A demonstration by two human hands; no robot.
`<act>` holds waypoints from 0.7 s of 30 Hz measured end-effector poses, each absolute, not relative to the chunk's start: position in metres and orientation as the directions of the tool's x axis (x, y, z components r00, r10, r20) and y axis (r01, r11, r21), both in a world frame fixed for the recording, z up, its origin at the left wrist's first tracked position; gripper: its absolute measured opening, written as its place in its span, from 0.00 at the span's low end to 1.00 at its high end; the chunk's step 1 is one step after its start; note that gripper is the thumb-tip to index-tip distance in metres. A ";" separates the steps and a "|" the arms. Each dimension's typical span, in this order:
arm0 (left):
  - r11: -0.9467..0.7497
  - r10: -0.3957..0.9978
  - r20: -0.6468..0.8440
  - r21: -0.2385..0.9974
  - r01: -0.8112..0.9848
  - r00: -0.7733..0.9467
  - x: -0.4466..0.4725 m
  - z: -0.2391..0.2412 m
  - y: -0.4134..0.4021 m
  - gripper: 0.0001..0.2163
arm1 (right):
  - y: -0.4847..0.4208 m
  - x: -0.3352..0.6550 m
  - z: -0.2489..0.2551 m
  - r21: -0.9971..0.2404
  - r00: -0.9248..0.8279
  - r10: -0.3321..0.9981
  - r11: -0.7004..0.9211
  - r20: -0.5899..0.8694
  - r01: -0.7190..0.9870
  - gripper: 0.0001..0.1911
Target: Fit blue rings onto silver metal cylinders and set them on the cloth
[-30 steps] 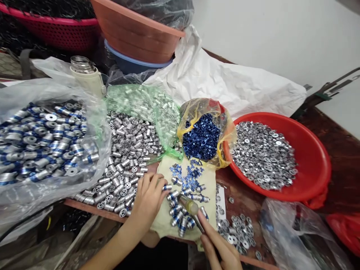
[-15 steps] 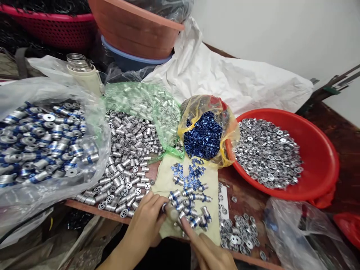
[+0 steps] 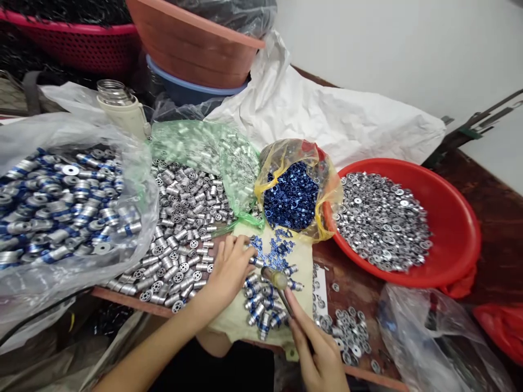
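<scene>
My right hand [image 3: 316, 340] is closed round the handle of a small hammer [image 3: 278, 279]. Its yellowish head hangs over the back of a pile of metal cylinders with blue rings [image 3: 261, 305] on a pale cloth [image 3: 229, 324]. Left of the hammer, my left hand [image 3: 231, 267] has its fingers bent, with thumb and forefinger at one metal cylinder [image 3: 256, 262]. That cylinder lies by the loose blue rings [image 3: 274, 250]; the fingers hide part of it.
Plain metal cylinders [image 3: 183, 267] are heaped left of the cloth, before a green bag [image 3: 196, 139]. A clear bag [image 3: 139, 218] holds ringed cylinders. Behind stands a yellow bag [image 3: 327, 231] of blue rings. Rightward are a red basin [image 3: 453, 234] and loose metal caps [image 3: 351, 332].
My left hand has moved away from the front of the cloth, back towards the blue rings. The hammer has risen and shifted back and right with my right hand.
</scene>
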State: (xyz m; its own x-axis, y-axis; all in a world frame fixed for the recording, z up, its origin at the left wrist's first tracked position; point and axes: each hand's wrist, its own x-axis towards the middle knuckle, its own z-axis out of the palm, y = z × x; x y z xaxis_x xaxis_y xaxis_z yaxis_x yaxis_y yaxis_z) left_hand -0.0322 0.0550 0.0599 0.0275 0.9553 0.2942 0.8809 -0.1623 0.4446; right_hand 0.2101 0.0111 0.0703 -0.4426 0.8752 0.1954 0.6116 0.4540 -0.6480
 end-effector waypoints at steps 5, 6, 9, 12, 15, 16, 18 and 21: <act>-0.174 0.949 0.314 0.481 0.859 0.017 -0.041 0.051 0.027 0.07 | -0.003 0.225 0.058 -0.649 -0.367 0.909 0.401 0.196 0.647 0.26; -0.184 0.948 0.317 0.499 0.847 0.019 -0.046 0.051 0.012 0.07 | -0.004 0.227 0.056 -0.648 -0.375 0.909 0.398 0.183 0.650 0.26; -0.179 0.965 0.262 0.570 0.802 0.030 -0.049 0.050 -0.020 0.09 | -0.002 0.223 0.054 -0.658 -0.520 0.850 0.441 0.087 0.610 0.27; -0.104 0.992 0.118 0.640 0.761 0.037 -0.038 0.041 -0.022 0.10 | 0.004 0.210 0.055 -0.673 -0.638 0.770 0.473 0.003 0.568 0.28; -0.045 0.999 0.047 0.712 0.701 0.016 -0.028 0.034 -0.014 0.09 | 0.009 0.201 0.059 -0.658 -0.639 0.769 0.472 -0.019 0.587 0.27; -0.042 0.998 0.056 0.726 0.686 0.002 -0.027 0.034 -0.013 0.07 | 0.010 0.200 0.059 -0.650 -0.636 0.772 0.472 -0.022 0.596 0.26; -0.056 0.995 0.098 0.729 0.682 -0.024 -0.026 0.033 -0.013 0.04 | 0.010 0.198 0.059 -0.633 -0.630 0.776 0.481 -0.014 0.607 0.25; -0.085 0.987 0.155 0.697 0.712 -0.034 -0.029 0.031 -0.017 0.03 | 0.011 0.198 0.056 -0.621 -0.637 0.771 0.512 0.027 0.593 0.25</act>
State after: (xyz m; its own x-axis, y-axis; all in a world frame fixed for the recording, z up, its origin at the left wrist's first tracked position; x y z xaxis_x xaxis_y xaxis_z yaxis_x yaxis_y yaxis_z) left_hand -0.0287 -0.0173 0.0314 -0.0343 0.9873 0.1550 0.7120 -0.0847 0.6971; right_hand 0.1983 0.0111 0.0561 -0.6368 0.7705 0.0273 0.5932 0.5123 -0.6211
